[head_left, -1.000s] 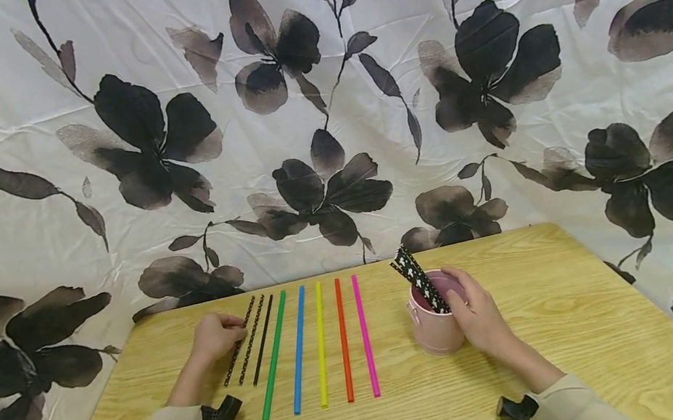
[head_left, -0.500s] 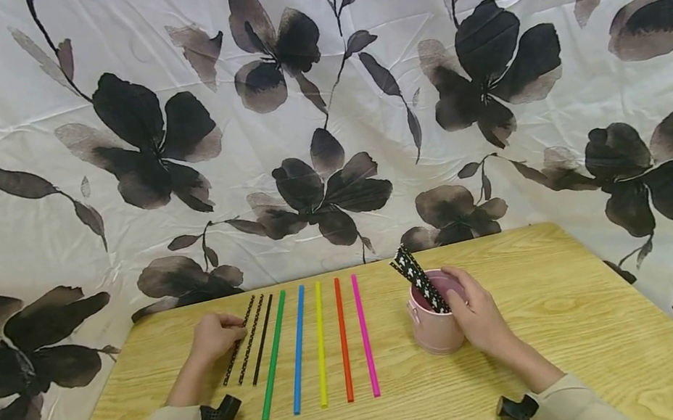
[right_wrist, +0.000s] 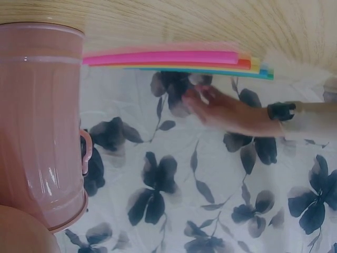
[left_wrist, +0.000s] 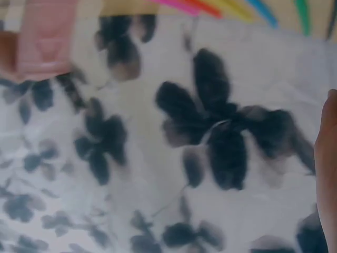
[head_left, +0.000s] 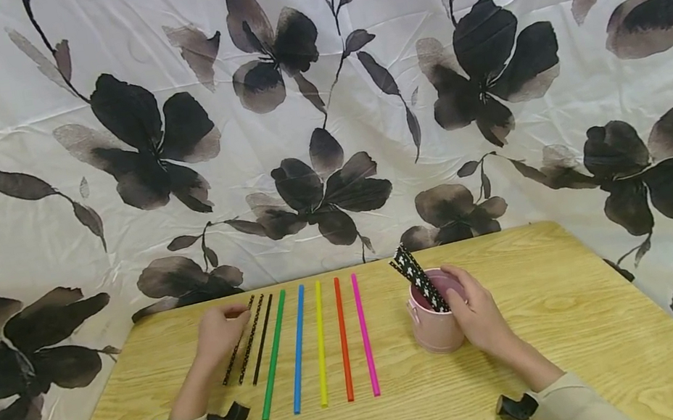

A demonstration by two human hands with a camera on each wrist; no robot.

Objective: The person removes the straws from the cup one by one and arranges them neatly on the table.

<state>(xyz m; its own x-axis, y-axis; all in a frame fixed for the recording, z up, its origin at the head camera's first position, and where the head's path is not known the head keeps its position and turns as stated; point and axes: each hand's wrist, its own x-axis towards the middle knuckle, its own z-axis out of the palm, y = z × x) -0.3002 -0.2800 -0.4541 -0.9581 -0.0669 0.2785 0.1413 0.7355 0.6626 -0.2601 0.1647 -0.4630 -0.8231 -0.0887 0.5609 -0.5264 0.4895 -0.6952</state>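
My left hand is over the leftmost black patterned straw, fingers loosely bent. In the right wrist view the left hand shows no straw between its fingertips. Beside that straw lie another black patterned straw and a plain black one. My right hand grips the side of a small pink bucket, thumb over its rim. Several black-and-white patterned straws lean in the bucket. The left wrist view has the bucket at its upper left.
Right of the black straws lie a green straw, a blue one, a yellow one, a red one and a pink one, side by side on the wooden table. A floral cloth hangs behind.
My left hand has shifted slightly right and up, while the leftmost patterned straw stays on the table. The right hand and the bucket have kept their place.
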